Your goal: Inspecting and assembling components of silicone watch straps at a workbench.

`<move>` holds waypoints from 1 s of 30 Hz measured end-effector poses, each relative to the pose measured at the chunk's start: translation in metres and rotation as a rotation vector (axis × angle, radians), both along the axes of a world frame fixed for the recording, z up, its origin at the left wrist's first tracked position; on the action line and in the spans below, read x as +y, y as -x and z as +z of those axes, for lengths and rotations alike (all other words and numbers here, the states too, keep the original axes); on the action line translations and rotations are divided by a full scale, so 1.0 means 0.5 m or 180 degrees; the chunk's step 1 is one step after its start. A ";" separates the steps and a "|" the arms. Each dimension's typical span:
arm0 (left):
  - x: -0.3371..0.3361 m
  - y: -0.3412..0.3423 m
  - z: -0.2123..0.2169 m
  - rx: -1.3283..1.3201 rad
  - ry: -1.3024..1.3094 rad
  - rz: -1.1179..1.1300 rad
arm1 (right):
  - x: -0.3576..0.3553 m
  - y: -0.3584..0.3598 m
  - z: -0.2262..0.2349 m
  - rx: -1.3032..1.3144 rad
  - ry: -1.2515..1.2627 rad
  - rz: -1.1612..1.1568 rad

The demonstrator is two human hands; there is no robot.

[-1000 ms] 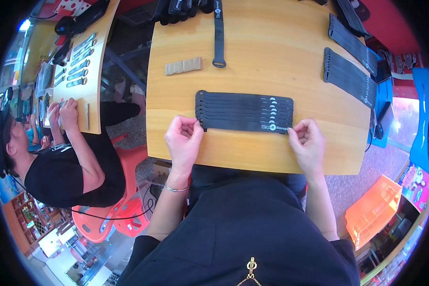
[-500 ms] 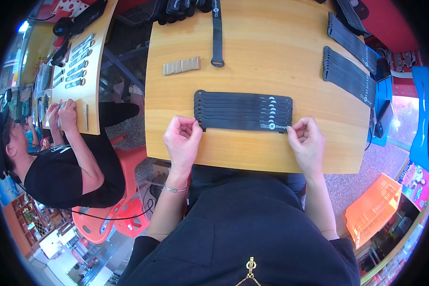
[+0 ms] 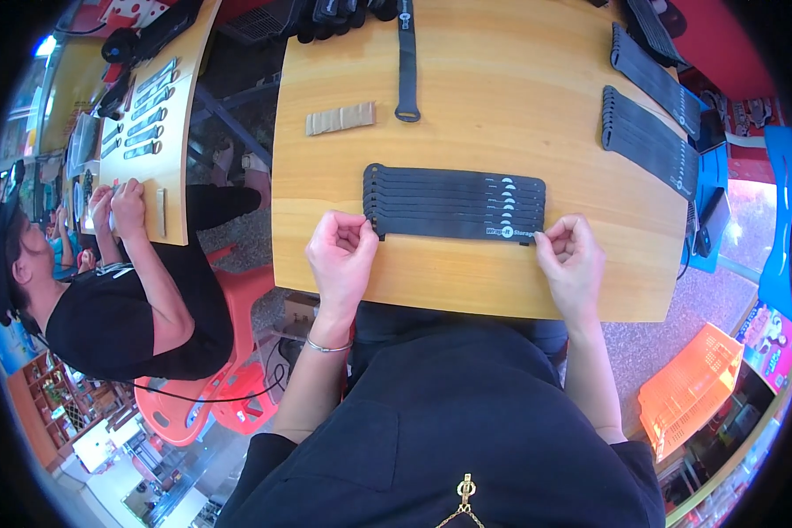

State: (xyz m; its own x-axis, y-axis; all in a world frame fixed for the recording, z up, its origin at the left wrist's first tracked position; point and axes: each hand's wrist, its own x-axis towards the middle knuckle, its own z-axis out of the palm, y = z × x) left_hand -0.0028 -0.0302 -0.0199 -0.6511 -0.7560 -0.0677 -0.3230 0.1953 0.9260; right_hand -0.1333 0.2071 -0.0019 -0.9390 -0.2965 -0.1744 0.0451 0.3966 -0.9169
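A fanned row of black hook-and-loop straps (image 3: pixel 453 201) lies on the wooden table in front of me, each overlapping the one beyond it. My left hand (image 3: pixel 341 257) is closed in a pinch at the left end of the nearest strap, by its looped end. My right hand (image 3: pixel 572 260) pinches the right end of that same strap, which carries white print. Both hands rest at the row's near corners. The fingertips cover the strap's very ends.
Beyond the row lie a strip of tan paper pieces (image 3: pixel 341 118) and a single strap (image 3: pixel 407 75). Strap bundles (image 3: pixel 647 141) sit at the right; black rolls (image 3: pixel 330 16) at the far edge. A co-worker (image 3: pixel 141 290) sits left at another table. An orange basket (image 3: pixel 691 387) stands lower right.
The view has shifted slightly, so the table and things sit a little further right in the picture. Both hands keep their pinch at the strap's ends.
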 end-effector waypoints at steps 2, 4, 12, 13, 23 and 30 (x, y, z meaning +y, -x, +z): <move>0.000 0.000 0.000 0.0004 -0.0009 -0.0003 | -0.001 0.001 0.005 0.0015 -0.0065 0.0029; 0.000 -0.001 -0.001 -0.0023 0.0029 -0.0010 | -0.002 0.001 0.005 0.0002 -0.0078 0.0021; 0.000 -0.002 0.001 0.0038 -0.0005 -0.0012 | -0.003 -0.001 0.003 0.0039 -0.0106 0.0044; 0.000 -0.002 0.001 0.0033 -0.0010 -0.0009 | -0.003 -0.001 0.002 0.0026 -0.0083 0.0029; 0.002 0.002 0.004 -0.0031 -0.0011 -0.0009 | -0.003 0.001 0.004 0.0047 -0.0118 0.0038; 0.002 0.002 0.000 0.0002 0.0034 -0.0008 | -0.003 0.001 0.003 0.0034 -0.0082 0.0009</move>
State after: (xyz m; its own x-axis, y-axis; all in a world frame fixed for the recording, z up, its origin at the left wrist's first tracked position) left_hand -0.0037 -0.0293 -0.0199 -0.6531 -0.7549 -0.0591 -0.3218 0.2060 0.9241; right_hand -0.1337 0.2057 -0.0005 -0.9400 -0.2946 -0.1719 0.0341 0.4202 -0.9068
